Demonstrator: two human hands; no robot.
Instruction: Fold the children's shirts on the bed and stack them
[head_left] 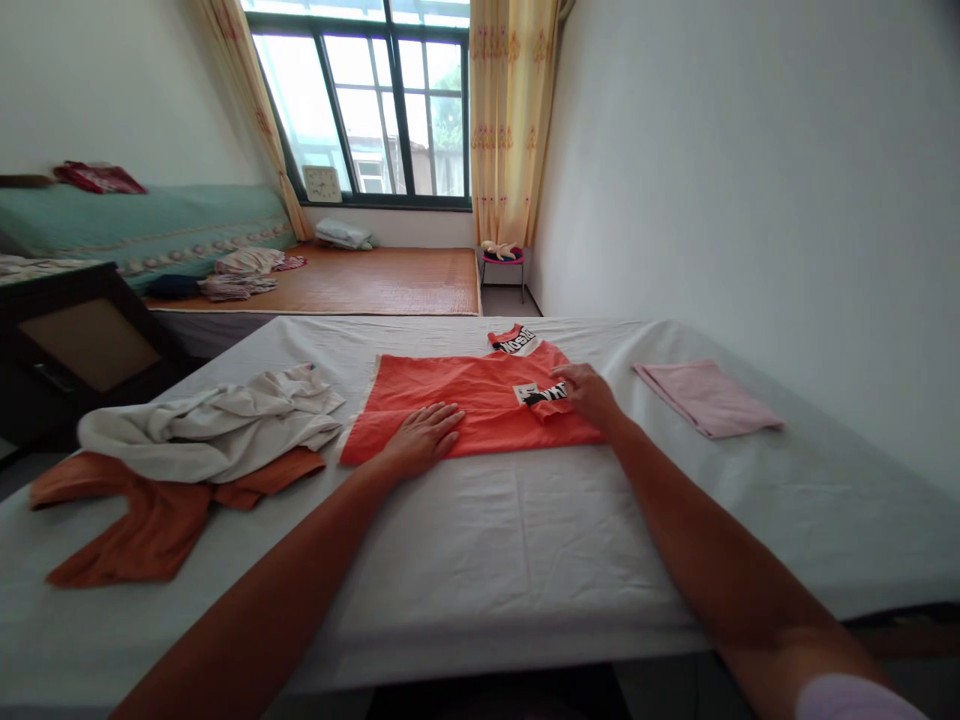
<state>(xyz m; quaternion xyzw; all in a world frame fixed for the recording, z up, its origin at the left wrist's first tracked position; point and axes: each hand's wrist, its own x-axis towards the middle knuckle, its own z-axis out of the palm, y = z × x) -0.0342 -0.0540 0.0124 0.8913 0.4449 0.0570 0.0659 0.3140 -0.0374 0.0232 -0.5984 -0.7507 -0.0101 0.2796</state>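
Observation:
An orange T-shirt with black-and-white printed trim lies on the white sheet, its near side folded over lengthwise. My left hand rests flat on the folded part near the hem, fingers stretched out. At the sleeve end, my right hand has its fingers bent against the printed sleeve, which is turned in over the shirt. Its fingertips are partly hidden. The printed collar sticks out at the far side.
Left of the shirt lies a crumpled heap of a light grey garment and a rust-brown garment. A folded pink cloth lies to the right. Beyond stand a mat-covered bed, a dark cabinet and a small stool.

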